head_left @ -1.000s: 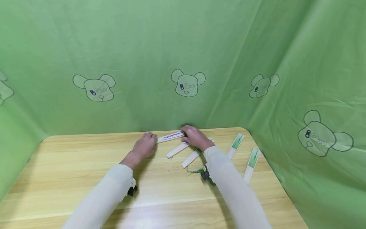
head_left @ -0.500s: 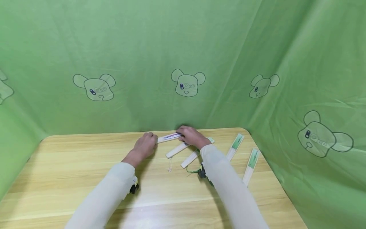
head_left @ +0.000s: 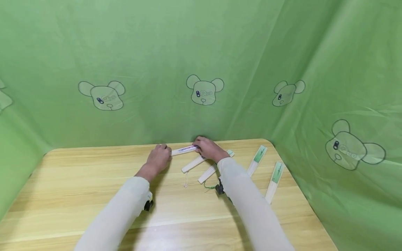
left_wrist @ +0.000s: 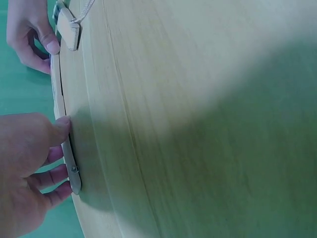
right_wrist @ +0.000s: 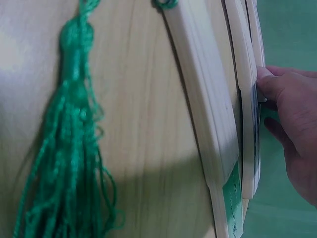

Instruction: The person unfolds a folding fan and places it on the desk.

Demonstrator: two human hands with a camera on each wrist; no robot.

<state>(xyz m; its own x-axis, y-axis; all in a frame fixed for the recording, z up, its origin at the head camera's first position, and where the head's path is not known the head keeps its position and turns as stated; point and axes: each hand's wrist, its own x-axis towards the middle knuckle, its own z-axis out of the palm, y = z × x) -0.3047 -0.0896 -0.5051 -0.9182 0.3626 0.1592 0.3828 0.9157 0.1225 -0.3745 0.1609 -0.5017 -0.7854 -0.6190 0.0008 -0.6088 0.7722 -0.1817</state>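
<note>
A folded hand fan [head_left: 183, 150] with purple and red markings lies along the table's far edge, held at both ends. My left hand [head_left: 158, 158] grips its left end; in the left wrist view the thumb and fingers pinch the fan's riveted end [left_wrist: 73, 171]. At the other end my right hand [head_left: 209, 149] pinches the fan between thumb and fingers, partly hiding it. Just below lies a second folded fan [head_left: 192, 164] with a thin pale cord, its far end behind my right hand. A third, green-and-pale fan [head_left: 207, 174] has a green tassel [right_wrist: 69, 124].
Two more folded fans lie to the right, a green-ended fan [head_left: 257, 158] and a similar fan [head_left: 274, 181] near the right edge. My right sleeve [head_left: 251, 205] partly covers the nearer one's surroundings. A green curtain [head_left: 150, 118] with bear-head prints stands around the wooden table [head_left: 78, 195].
My right hand has shifted slightly left along the fan, covering more of its right end. My left hand stays on the left end. The other fans have not moved.
</note>
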